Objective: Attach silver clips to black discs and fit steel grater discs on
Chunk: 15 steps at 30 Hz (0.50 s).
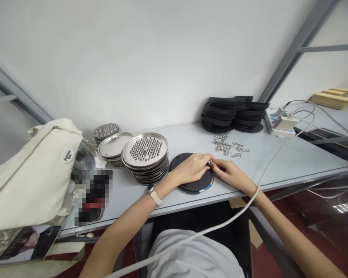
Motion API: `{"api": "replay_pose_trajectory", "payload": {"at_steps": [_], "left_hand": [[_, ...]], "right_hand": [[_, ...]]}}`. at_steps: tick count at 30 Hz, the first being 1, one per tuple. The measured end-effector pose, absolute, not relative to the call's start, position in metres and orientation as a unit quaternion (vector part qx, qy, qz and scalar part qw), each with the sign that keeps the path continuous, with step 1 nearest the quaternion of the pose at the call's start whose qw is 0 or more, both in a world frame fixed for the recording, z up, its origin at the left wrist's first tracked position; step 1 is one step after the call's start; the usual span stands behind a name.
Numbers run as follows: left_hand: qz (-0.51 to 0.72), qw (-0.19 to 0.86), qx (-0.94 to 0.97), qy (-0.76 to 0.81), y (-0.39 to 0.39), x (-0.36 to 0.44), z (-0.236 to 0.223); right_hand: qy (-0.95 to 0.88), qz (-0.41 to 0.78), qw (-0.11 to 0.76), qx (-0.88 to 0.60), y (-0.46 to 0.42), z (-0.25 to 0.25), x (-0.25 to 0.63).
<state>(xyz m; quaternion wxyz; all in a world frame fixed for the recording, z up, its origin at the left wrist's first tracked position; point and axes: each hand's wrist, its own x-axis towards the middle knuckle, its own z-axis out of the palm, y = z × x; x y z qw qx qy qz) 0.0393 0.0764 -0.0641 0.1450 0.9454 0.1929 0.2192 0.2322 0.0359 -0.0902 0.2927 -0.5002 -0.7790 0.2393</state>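
On the white table in front of me lies a flat black round disc, with a blue, white and orange pattern along its near right edge. Across its top rests my left hand, thumb and fingers brought together at the right rim. My right hand meets it there in a pinch. A small shiny metal clasp shows between the fingertips of both hands, mostly hidden. Just beyond the disc, several loose metal clasps are heaped. To its left stands a stack of round metal plates; the top one has raised metal teeth.
Stacks of black round pieces stand against the wall. Further metal plates and a cream bag are at left. A power strip sits at right. A white cable runs across the view in front of my right forearm.
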Motion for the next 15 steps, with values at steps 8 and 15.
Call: {"api": "replay_pose_trajectory", "payload": {"at_steps": [8,15], "left_hand": [[0.224,0.172,0.939,0.197,0.0756,0.0376,-0.0632],[0.223,0.172,0.938,0.2,0.0757,0.0364,-0.0628]], "right_hand": [[-0.775,0.236,0.3,-0.505,0.0354,-0.0863,0.2286],[-0.77,0.235,0.299,-0.512,0.0348,-0.0852,0.2272]]}}
